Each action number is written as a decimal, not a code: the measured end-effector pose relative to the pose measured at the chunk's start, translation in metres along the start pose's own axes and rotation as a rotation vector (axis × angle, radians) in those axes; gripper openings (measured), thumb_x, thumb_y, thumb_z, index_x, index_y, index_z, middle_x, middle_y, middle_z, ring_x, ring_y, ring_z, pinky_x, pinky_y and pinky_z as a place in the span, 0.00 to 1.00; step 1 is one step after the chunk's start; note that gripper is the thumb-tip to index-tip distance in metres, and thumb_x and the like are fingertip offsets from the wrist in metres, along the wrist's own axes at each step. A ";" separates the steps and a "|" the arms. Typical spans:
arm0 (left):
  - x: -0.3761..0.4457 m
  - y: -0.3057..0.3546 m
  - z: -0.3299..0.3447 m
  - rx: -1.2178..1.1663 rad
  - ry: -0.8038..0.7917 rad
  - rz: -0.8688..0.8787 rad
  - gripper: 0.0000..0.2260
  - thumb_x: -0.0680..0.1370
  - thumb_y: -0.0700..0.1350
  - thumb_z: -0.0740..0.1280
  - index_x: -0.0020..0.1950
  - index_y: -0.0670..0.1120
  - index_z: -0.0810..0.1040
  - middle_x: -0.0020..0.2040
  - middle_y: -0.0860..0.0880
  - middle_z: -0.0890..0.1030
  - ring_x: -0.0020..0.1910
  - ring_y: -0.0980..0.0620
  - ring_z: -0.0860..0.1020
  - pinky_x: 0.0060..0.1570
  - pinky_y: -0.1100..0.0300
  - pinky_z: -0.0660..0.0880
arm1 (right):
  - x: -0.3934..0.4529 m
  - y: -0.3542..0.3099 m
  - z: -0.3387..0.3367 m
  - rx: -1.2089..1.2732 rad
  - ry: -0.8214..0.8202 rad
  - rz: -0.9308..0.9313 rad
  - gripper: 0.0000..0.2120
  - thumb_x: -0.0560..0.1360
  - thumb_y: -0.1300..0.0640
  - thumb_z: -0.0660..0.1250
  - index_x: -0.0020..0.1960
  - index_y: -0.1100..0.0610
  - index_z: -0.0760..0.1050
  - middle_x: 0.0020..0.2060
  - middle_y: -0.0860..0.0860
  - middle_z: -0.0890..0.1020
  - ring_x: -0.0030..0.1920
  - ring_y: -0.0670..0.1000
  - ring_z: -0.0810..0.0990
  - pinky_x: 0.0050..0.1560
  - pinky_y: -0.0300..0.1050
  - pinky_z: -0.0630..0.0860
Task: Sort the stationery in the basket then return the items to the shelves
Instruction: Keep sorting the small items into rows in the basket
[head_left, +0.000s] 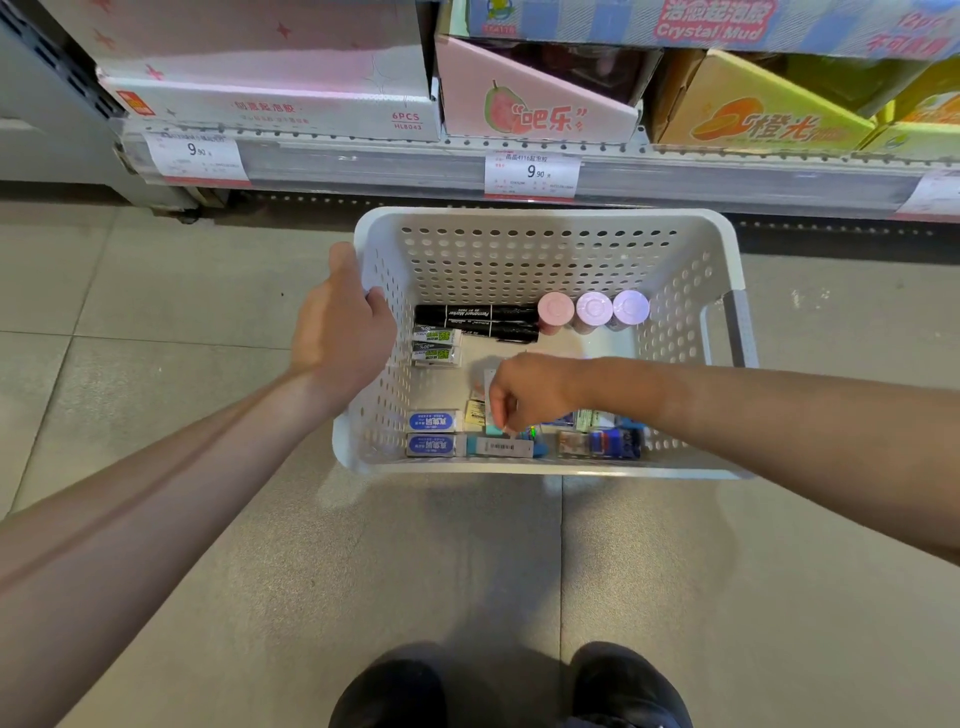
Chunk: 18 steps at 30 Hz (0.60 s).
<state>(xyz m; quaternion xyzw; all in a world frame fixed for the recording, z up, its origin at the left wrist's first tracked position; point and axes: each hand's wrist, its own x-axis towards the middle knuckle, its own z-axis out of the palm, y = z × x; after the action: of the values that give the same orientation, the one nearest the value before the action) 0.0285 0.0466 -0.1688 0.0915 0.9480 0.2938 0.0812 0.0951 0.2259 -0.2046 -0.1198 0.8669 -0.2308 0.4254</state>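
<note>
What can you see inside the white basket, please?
In the white basket: two black markers, three round pastel lids, boxed erasers, blue-labelled erasers. The right hand covers small packets beneath it.

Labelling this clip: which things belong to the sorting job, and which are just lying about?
Job: white basket; black markers; round-capped tubes; blue erasers; left hand; right hand.
About: shelf boxes; price tags; shoes.

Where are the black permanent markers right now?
In the head view, the black permanent markers lie at the far end of the white basket, left of the three pastel round caps and beyond the green-labelled erasers.
</note>
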 end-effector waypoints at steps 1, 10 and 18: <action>0.000 0.000 0.000 -0.003 -0.001 -0.001 0.08 0.81 0.39 0.55 0.60 0.38 0.62 0.32 0.47 0.68 0.26 0.49 0.69 0.26 0.55 0.68 | -0.001 0.000 0.004 -0.029 -0.007 0.001 0.10 0.73 0.65 0.68 0.53 0.62 0.81 0.52 0.55 0.83 0.50 0.48 0.80 0.50 0.37 0.71; 0.000 -0.001 0.000 -0.011 -0.001 0.009 0.07 0.81 0.39 0.55 0.59 0.38 0.62 0.30 0.46 0.67 0.27 0.46 0.69 0.28 0.51 0.69 | 0.008 -0.002 0.037 -0.204 0.016 0.021 0.09 0.75 0.64 0.63 0.55 0.61 0.75 0.51 0.55 0.80 0.51 0.53 0.78 0.50 0.43 0.73; 0.000 -0.003 0.000 -0.038 -0.011 0.009 0.05 0.81 0.39 0.55 0.55 0.41 0.61 0.32 0.43 0.70 0.28 0.42 0.71 0.27 0.44 0.73 | 0.003 -0.001 -0.004 -0.162 -0.015 -0.005 0.21 0.75 0.62 0.64 0.68 0.60 0.69 0.52 0.51 0.74 0.48 0.52 0.72 0.41 0.38 0.67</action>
<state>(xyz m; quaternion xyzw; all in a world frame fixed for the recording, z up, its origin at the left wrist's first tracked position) 0.0278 0.0444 -0.1699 0.0956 0.9414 0.3116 0.0868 0.0899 0.2254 -0.2039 -0.1577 0.8792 -0.1603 0.4201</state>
